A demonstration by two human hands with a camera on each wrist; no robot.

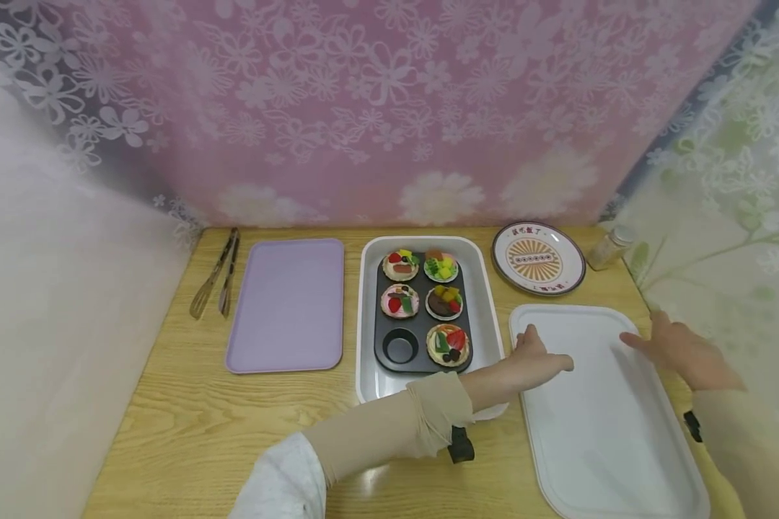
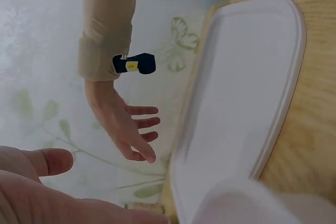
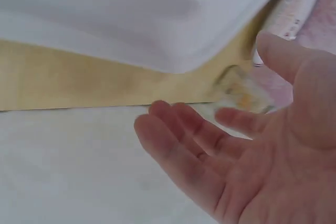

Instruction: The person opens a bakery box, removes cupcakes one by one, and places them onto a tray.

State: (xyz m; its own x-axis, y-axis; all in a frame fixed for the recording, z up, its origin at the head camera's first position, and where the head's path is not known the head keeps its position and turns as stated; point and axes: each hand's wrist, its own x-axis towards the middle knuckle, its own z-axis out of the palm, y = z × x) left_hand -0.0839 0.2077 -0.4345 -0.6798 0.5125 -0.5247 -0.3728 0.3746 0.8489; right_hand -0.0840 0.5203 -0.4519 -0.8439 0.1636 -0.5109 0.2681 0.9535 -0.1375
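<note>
A white rectangular tray (image 1: 597,418) lies on the right of the table in the head view. My left hand (image 1: 526,366) hovers at its left edge, fingers extended and thumb out to the right. On the opposite side, my right hand (image 1: 691,353) is beside the tray's right edge, its thumb pointing inward over the tray. The right wrist view shows that right hand (image 3: 262,156) palm-up with loosely bent fingers, apart from the tray (image 3: 131,24). Nothing is seen in either hand. Part of the left hand (image 2: 63,198) appears close up in the left wrist view.
Mid-table, a whitish pan (image 1: 487,303) holds a dark muffin tin (image 1: 422,317) with several toy tarts (image 1: 448,344). Left of it are a lilac tray (image 1: 288,306) and metal tongs (image 1: 217,277). A round plate (image 1: 539,258) and small jar (image 1: 610,249) stand behind the white tray, near the right wall.
</note>
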